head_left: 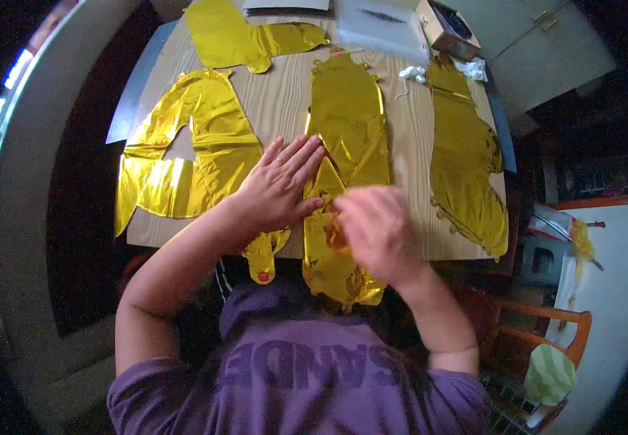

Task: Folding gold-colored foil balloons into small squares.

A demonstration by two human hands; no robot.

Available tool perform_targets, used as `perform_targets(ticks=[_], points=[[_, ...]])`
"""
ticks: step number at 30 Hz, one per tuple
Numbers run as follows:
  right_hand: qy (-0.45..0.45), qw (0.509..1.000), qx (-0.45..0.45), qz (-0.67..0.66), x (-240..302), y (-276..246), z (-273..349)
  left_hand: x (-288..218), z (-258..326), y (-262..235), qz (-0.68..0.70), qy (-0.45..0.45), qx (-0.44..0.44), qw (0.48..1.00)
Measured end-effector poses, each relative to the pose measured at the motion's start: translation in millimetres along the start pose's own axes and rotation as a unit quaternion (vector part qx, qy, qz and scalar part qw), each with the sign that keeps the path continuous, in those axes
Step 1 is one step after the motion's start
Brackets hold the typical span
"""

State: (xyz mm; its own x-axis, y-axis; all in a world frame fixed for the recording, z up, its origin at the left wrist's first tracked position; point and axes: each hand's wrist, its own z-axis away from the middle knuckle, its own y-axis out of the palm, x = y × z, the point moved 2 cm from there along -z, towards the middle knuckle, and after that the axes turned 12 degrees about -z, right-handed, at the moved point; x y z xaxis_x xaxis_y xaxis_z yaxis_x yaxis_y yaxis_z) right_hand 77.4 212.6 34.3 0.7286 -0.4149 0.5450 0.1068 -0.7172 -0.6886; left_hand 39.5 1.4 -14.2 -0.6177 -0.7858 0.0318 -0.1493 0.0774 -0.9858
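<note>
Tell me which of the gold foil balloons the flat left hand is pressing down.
The middle balloon, the long one running down the table's centre. The left hand lies on its lower part; the other balloons lie untouched.

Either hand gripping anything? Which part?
Left hand lies flat, pressing the middle flat gold foil balloon near its lower half. Right hand is blurred; grip unclear.

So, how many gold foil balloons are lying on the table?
4: one at the far left corner, one left, one in the middle under both hands, one right. More may be hidden.
</note>
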Motion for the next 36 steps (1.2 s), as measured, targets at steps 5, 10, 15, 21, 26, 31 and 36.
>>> perform_targets(ticks=[5, 10, 15, 21, 26, 31, 36], points=[[-0.009, 0.997, 0.072, 0.001, 26.9, 37.8, 9.3, 2.6, 0.6, 2.9, 0.016, 0.010, -0.008, 1.000], [-0.031, 0.990, 0.100, 0.096, 25.9, 51.9, 23.5, 7.8, -0.9, 3.8, 0.035, 0.015, -0.010, 0.999], [-0.043, 0.985, 0.111, 0.129, 32.6, 49.2, 23.3, 36.7, -23.1, 21.0, -0.049, -0.020, 0.005, 0.999], [-0.040, 0.981, 0.125, 0.143, 39.0, 48.1, 22.7, 78.3, -61.1, 31.3, -0.074, -0.113, -0.026, 0.990], [-0.021, 0.980, 0.143, 0.135, 37.2, 46.8, 24.6, 56.8, -69.1, 13.6, -0.121, -0.192, -0.071, 0.971], [-0.032, 0.980, 0.128, 0.149, 37.5, 43.3, 24.9, -9.0, -28.4, -7.7, 0.020, -0.093, -0.049, 0.994], [-0.041, 0.980, 0.136, 0.141, 37.6, 44.6, 26.5, -17.3, -14.4, 13.2, -0.013, -0.088, -0.034, 0.995]])
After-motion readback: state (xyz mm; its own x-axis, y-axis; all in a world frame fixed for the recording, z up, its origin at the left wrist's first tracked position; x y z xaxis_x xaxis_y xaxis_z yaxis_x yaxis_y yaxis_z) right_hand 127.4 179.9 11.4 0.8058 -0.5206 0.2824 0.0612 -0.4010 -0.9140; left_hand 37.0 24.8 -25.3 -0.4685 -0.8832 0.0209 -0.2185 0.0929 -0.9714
